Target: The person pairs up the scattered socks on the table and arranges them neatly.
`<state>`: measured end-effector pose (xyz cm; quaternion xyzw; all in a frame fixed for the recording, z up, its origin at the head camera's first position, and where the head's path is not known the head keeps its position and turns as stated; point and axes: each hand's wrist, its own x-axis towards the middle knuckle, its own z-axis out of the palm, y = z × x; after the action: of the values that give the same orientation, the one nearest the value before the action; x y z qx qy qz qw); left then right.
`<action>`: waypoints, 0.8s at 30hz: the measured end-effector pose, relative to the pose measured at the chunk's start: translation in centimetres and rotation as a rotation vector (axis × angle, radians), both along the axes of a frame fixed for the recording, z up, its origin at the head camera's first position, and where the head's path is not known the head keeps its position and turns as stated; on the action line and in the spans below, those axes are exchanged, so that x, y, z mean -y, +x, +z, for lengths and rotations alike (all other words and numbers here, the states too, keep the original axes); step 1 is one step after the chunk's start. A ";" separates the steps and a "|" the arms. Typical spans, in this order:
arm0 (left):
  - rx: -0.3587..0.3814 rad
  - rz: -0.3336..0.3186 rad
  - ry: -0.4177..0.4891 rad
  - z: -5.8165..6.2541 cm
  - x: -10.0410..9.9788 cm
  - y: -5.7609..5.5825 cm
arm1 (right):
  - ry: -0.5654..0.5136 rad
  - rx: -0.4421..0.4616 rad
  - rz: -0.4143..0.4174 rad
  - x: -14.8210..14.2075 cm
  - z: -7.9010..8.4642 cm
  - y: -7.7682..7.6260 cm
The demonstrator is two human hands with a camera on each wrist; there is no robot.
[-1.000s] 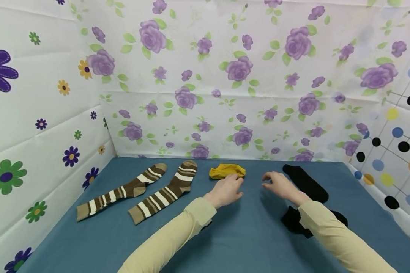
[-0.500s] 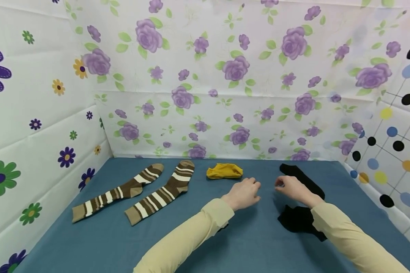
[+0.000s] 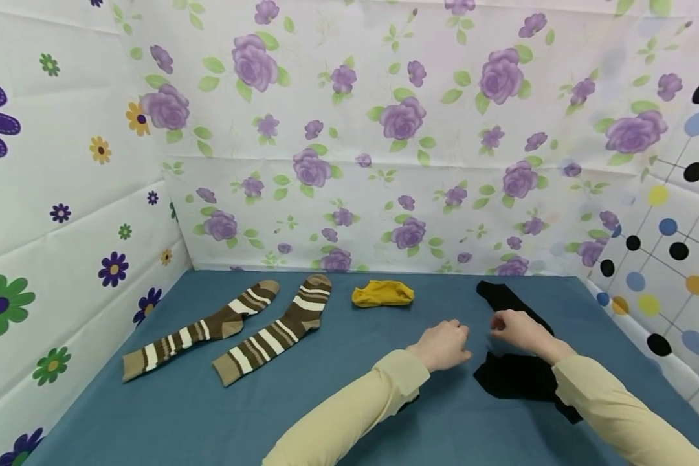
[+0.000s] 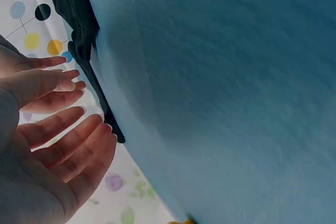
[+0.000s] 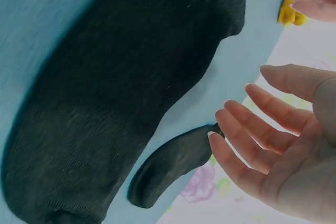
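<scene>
My left hand [image 3: 441,345] hovers above the blue cloth, fingers loosely bent, holding nothing. Close to its right, my right hand [image 3: 523,331] is also raised and bare of any object, as the right wrist view confirms. Beneath and beside the right hand lie two black socks: the nearer black sock [image 3: 515,377], partly covered by the right sleeve, and the farther black sock [image 3: 508,298], its near end hidden behind the hand. In the right wrist view the nearer sock [image 5: 121,82] looms large below the fingers. Neither hand appears to touch a sock.
A folded yellow sock [image 3: 382,293] lies at the back middle. To the left are two brown striped socks, one striped sock [image 3: 200,330] at the far left and another striped sock [image 3: 276,329] beside it. Floral sheets [image 3: 349,213] wall in the blue-covered table [image 3: 169,421].
My left hand has moved from beside the yellow sock to the right and nearer. My right hand has shifted right and slightly nearer, over the black socks. The socks stay in place.
</scene>
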<state>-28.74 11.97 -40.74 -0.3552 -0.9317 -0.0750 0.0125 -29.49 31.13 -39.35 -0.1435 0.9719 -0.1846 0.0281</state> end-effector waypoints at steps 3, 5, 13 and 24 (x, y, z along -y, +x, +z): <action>0.018 0.015 0.002 -0.1 -0.7 0.0 | -0.006 0.000 -0.009 -0.7 0.0 0.4; 0.019 0.018 0.003 -0.2 -1.0 0.0 | -0.005 -0.002 -0.012 -1.1 0.0 0.6; 0.014 0.027 -0.003 -0.5 -1.9 0.3 | 0.012 0.040 -0.045 -2.7 0.3 1.3; 0.027 0.020 0.006 -0.2 -2.7 0.6 | 0.072 0.069 -0.036 -5.2 0.9 1.7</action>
<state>-28.11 14.70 -40.98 -0.3450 -0.9350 -0.0823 0.0018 -27.81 36.30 -38.44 -0.1187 0.9787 -0.1550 0.0634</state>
